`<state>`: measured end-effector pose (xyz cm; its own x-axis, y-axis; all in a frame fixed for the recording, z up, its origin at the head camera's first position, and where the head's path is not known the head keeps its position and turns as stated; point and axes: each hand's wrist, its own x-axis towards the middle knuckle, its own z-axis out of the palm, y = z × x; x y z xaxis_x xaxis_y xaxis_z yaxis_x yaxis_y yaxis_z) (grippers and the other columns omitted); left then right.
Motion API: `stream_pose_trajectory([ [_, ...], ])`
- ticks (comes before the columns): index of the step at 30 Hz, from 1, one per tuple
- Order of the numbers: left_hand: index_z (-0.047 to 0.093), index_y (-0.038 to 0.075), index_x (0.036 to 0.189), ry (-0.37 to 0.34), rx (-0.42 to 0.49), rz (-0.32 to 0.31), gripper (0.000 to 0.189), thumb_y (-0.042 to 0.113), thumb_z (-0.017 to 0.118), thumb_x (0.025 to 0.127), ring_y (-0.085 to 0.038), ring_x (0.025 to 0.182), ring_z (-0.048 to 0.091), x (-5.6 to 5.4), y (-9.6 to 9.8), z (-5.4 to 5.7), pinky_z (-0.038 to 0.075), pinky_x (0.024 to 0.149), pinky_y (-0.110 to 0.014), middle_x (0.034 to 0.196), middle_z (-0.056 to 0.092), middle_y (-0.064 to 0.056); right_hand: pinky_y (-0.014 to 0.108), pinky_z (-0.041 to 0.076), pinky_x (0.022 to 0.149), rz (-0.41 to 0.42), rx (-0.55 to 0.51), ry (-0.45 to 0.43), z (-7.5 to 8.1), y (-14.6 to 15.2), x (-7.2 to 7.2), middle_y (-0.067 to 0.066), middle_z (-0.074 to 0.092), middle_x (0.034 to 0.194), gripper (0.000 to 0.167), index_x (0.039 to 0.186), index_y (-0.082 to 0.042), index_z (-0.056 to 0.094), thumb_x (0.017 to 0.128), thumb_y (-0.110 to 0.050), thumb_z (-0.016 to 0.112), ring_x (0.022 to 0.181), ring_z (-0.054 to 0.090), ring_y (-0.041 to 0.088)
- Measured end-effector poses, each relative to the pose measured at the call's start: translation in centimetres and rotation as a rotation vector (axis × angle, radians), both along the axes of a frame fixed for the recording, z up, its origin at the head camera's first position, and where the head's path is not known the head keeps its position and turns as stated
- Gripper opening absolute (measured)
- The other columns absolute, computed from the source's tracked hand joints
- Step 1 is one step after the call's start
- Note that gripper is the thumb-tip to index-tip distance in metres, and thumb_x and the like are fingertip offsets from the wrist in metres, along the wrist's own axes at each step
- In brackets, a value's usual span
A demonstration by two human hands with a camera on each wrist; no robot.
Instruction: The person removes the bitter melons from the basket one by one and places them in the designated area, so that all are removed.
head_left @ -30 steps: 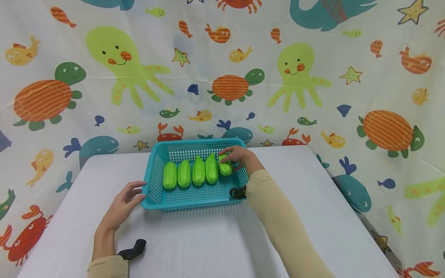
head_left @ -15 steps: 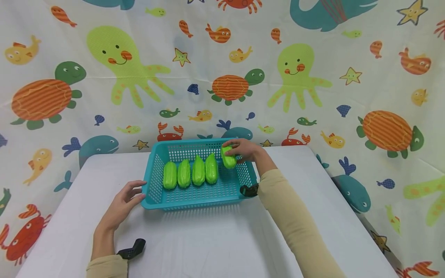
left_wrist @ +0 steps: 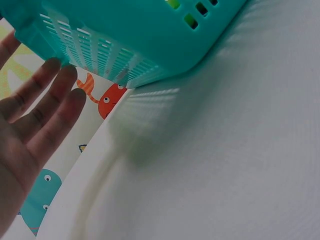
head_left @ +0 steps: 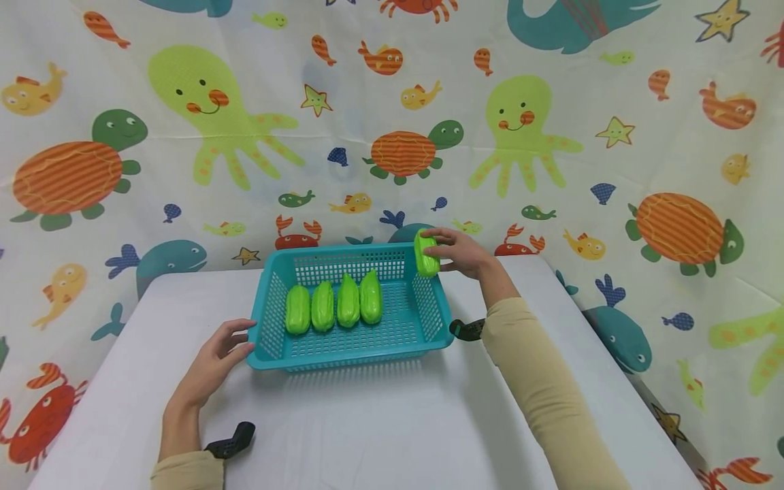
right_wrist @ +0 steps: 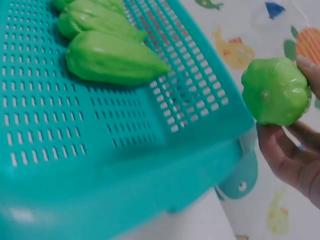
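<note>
My right hand grips a glossy green, ribbed, pepper-shaped vegetable between thumb and fingers, above the back right corner of a teal plastic basket. From the right wrist view, that vegetable shows its lobed end just beyond the basket's rim. Several similar vegetables lie side by side in the basket's left and middle part, one tapered vegetable being rightmost. At the basket's left side, my left hand has its relaxed fingertips at the rim; the left wrist view shows its fingers extended.
A white-covered table holds the basket. Behind it hangs a curtain printed with sea animals. Black devices sit at both wrists, the right device beside the basket's right wall.
The right hand has lifted the rightmost green vegetable off the basket floor and carried it up and right to the back right corner. The left hand has stayed at the rim.
</note>
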<state>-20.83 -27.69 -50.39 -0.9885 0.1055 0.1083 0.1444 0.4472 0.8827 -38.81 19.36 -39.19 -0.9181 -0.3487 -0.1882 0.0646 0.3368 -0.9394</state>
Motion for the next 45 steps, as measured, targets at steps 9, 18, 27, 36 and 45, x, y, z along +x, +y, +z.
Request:
stream_pose_trajectory([
  [9,0.041,0.009,0.142,-0.008,0.030,-0.003,0.047,0.026,0.055,0.100,-0.046,0.131,0.039,0.2,0.1,0.2,0.036,0.099,-0.070,0.147,0.038,-0.017,0.053,0.047,0.100,-0.036,-0.014,0.049,-1.1,3.6,-0.3,0.009,0.042,0.144,0.055,0.140,-0.019,0.048,0.091,-0.029,0.071,0.122,0.049,0.031],
  [18,0.041,0.010,0.142,-0.003,0.019,-0.002,0.046,0.027,0.054,0.101,-0.045,0.130,0.041,0.1,0.1,0.0,0.038,0.099,-0.068,0.146,0.038,-0.017,0.055,0.043,0.103,-0.065,-0.020,0.023,-2.7,5.7,0.1,0.011,0.040,0.146,0.058,0.142,-0.016,0.046,0.092,-0.029,0.070,0.127,0.044,0.034],
  [27,0.041,0.009,0.141,-0.011,0.023,-0.002,0.047,0.028,0.054,0.101,-0.047,0.131,0.039,0.0,-0.1,-0.1,0.036,0.099,-0.069,0.147,0.037,-0.018,0.053,0.045,0.101,-0.094,0.051,0.007,-5.2,6.9,0.4,0.011,0.034,0.151,0.055,0.141,-0.018,0.047,0.092,-0.031,0.069,0.130,0.040,0.035],
  [36,0.040,0.009,0.142,-0.006,0.032,-0.006,0.047,0.026,0.055,0.101,-0.046,0.131,0.039,0.0,0.0,0.1,0.036,0.099,-0.070,0.146,0.037,-0.017,0.051,0.044,0.103,-0.115,0.155,-0.063,-7.4,7.7,0.7,0.015,0.028,0.156,0.056,0.143,-0.018,0.046,0.093,-0.030,0.068,0.135,0.037,0.036],
  [45,0.042,0.010,0.142,0.004,0.002,-0.001,0.046,0.027,0.054,0.101,-0.038,0.128,0.044,0.0,-0.1,-0.1,0.042,0.099,-0.062,0.145,0.040,-0.015,0.048,0.045,0.103,-0.125,0.196,-0.109,-9.0,8.0,1.2,0.017,0.027,0.156,0.055,0.143,-0.017,0.047,0.094,-0.027,0.067,0.130,0.040,0.037],
])
